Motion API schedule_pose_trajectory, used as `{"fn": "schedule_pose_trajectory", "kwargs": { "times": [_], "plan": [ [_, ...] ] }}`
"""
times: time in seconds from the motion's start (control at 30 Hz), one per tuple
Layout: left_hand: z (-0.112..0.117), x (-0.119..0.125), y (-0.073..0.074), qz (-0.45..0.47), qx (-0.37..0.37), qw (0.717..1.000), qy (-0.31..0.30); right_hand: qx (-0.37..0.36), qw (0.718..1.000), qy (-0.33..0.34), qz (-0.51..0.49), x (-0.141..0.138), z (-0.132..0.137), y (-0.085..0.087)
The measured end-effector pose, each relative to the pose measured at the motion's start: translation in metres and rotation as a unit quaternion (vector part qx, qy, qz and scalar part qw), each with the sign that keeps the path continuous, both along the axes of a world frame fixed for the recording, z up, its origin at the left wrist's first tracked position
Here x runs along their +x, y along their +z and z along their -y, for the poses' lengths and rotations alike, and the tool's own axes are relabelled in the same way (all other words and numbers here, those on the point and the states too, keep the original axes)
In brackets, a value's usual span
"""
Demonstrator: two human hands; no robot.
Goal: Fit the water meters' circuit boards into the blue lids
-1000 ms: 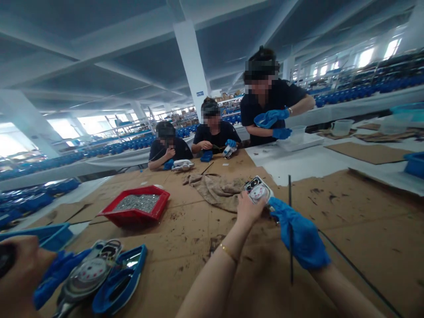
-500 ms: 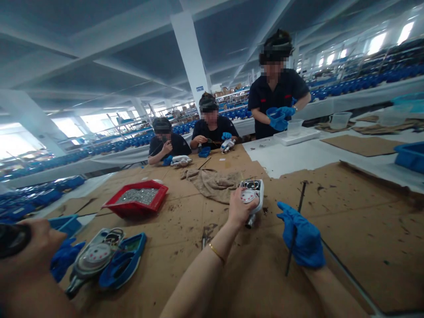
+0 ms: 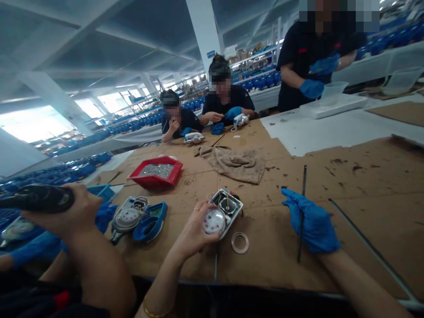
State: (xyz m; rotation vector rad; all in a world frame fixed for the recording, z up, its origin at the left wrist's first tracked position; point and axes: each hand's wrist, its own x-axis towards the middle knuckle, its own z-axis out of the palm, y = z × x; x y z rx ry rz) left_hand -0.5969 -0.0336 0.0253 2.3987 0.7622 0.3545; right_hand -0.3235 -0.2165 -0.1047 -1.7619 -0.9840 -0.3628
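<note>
My bare left hand (image 3: 197, 227), with a ring and a bracelet, is closed around a meter (image 3: 228, 212) with a round, red-marked dial. The meter's open housing shows yellow wires and dark parts inside. A flat, pale ring (image 3: 240, 243) lies on the cardboard just right of the meter. In my blue-gloved right hand (image 3: 313, 223) is a thin dark rod (image 3: 304, 181), nearly upright, with its ends showing above and below the fingers.
At left, a co-worker's hand (image 3: 79, 205) grips a black tool (image 3: 43, 198). Another meter (image 3: 127, 216) and a blue cover (image 3: 150, 223) lie nearby. Beyond are a red bin (image 3: 172, 176) of small metal pieces and a brown cloth (image 3: 238, 163). A long bar (image 3: 371, 249) lies right.
My left hand has brought the meter nearer and to the left, away from the cloth. The pale ring now shows beside it. My right hand still holds the rod. The view has shifted.
</note>
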Motion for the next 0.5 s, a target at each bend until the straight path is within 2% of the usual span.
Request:
{"fn": "schedule_pose_trajectory", "kwargs": {
  "times": [0.13, 0.2, 0.27, 0.33, 0.43, 0.5],
  "plan": [
    [-0.019, -0.008, 0.019, -0.067, -0.058, 0.996, -0.011, 0.0, 1.0, 0.017, 0.001, -0.003, -0.003, 0.001],
    [-0.031, 0.001, 0.03, -0.078, -0.075, 0.994, 0.02, -0.009, 1.0, 0.014, 0.005, -0.004, -0.004, 0.003],
    [-0.046, 0.025, 0.037, -0.108, -0.034, 0.991, 0.078, -0.013, 1.0, 0.014, 0.013, -0.005, -0.004, 0.003],
    [-0.06, 0.059, 0.04, -0.164, 0.012, 0.979, 0.121, -0.004, 1.0, 0.015, 0.017, -0.004, -0.004, 0.002],
    [-0.078, 0.112, 0.037, -0.227, -0.018, 0.969, 0.09, 0.007, 1.0, 0.014, 0.021, -0.003, -0.005, 0.001],
    [-0.085, 0.137, 0.033, -0.255, -0.042, 0.964, 0.06, 0.004, 1.0, 0.013, 0.02, -0.001, -0.004, 0.001]
  ]
}}
